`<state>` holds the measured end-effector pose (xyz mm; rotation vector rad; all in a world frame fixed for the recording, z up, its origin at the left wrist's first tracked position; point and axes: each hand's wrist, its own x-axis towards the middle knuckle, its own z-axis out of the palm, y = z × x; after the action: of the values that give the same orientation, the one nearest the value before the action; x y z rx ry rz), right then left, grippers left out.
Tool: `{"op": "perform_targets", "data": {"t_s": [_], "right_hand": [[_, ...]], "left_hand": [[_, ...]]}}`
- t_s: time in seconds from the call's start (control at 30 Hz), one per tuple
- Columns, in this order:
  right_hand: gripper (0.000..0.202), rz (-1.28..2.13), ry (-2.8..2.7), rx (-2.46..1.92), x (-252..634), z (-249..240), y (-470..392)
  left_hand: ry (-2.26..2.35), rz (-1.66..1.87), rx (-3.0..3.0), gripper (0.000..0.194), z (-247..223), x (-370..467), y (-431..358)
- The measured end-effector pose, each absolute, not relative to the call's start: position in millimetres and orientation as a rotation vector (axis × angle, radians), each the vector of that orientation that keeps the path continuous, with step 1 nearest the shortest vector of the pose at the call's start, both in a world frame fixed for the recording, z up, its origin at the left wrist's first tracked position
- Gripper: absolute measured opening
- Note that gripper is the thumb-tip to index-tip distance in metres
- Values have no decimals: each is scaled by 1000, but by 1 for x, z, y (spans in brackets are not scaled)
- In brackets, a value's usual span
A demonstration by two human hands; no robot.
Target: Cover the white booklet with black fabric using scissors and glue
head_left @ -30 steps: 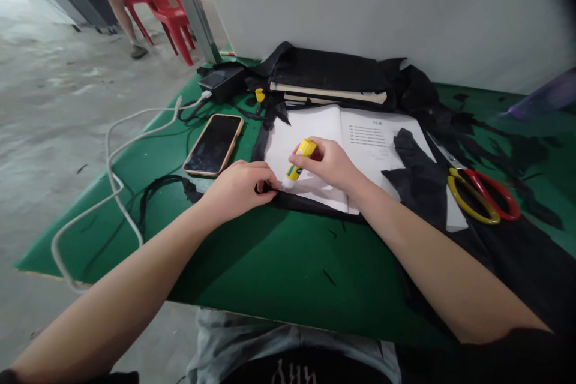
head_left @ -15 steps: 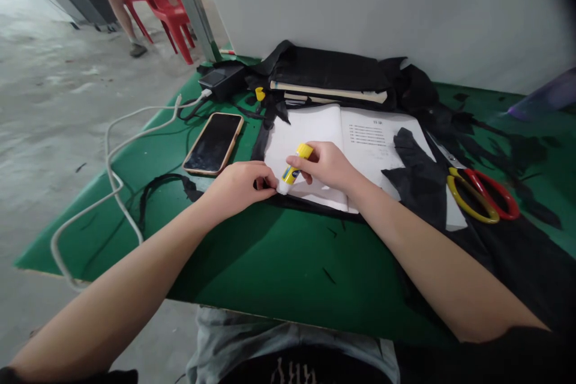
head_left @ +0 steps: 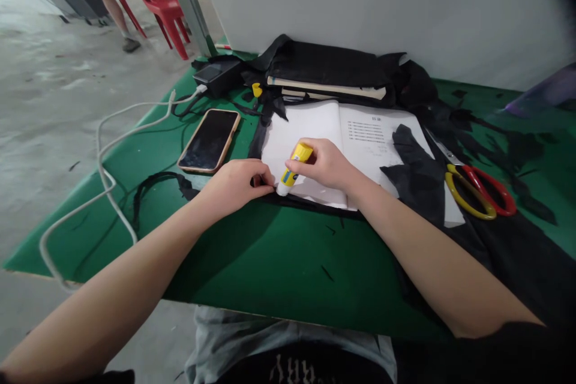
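An open book [head_left: 306,126] with white pages lies on the green table, black material showing along its left and lower edges. My right hand [head_left: 321,162] is closed around a yellow glue stick [head_left: 288,177], tilted with its white tip down at the book's lower left corner. Beside that tip my left hand [head_left: 245,183] pinches the corner; whatever lies between its fingertips is too small to make out. A piece of black cloth [head_left: 416,174] rests over the right page.
A phone [head_left: 210,140] and a white cable [head_left: 105,174] lie to the left, near a black box [head_left: 217,77]. Scissors [head_left: 479,191] with red and yellow handles are at right. Behind the book sits a black-covered stack [head_left: 330,66]. A yellow cap [head_left: 257,90] is near it.
The glue stick and my right hand have shifted slightly down and left at the book's corner. The whole view has moved a little. My left hand keeps its pinch.
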<state>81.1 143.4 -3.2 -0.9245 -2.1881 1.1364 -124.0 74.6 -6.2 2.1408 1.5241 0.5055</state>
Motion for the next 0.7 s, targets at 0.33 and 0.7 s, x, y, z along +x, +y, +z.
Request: {"op": "perform_targets", "data": {"t_s": [0.33,0.7], "right_hand": [[28,1183,-2144,-932,83,-4,140],[24,1528,-2078,-781,83,-6,142]], "left_hand": [[1551,469,2115,7,-5,-123,75],[1547,481,2122,7,-5,-123,75]]}}
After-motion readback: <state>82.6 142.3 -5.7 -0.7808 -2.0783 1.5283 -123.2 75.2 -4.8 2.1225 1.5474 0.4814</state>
